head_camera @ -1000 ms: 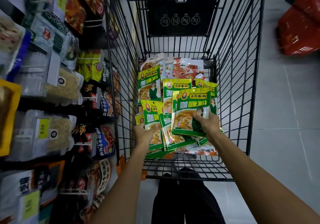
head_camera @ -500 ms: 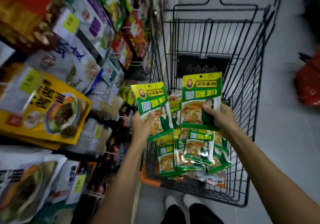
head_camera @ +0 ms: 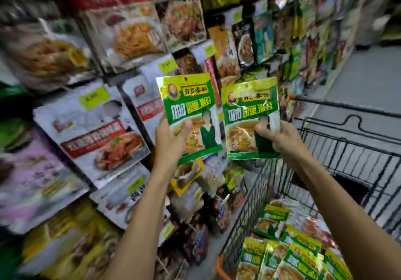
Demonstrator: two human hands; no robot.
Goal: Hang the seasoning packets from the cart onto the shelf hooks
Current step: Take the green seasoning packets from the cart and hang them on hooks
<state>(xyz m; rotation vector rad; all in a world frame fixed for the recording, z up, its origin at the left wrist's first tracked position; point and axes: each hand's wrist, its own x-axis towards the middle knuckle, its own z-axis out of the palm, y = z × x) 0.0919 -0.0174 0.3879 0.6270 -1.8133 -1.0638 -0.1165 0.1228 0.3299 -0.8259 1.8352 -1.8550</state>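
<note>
Head cam: left hand (head_camera: 171, 141) pinches a green-and-yellow foil seasoning packet (head_camera: 188, 106) low on its left edge, thumb across the front, other fingers hidden behind. Right hand (head_camera: 280, 137) does the same at the lower right corner of a second matching packet (head_camera: 249, 110). Both packets are upright, with their top edges free above the fingers and a slim gap between them, in front of the blurry hanging shelf bags (head_camera: 95, 132). Below the right wrist, the black wire cart (head_camera: 249, 210) holds more green packets (head_camera: 299, 256). Grey floor (head_camera: 368, 80) lies open to the right.
</note>
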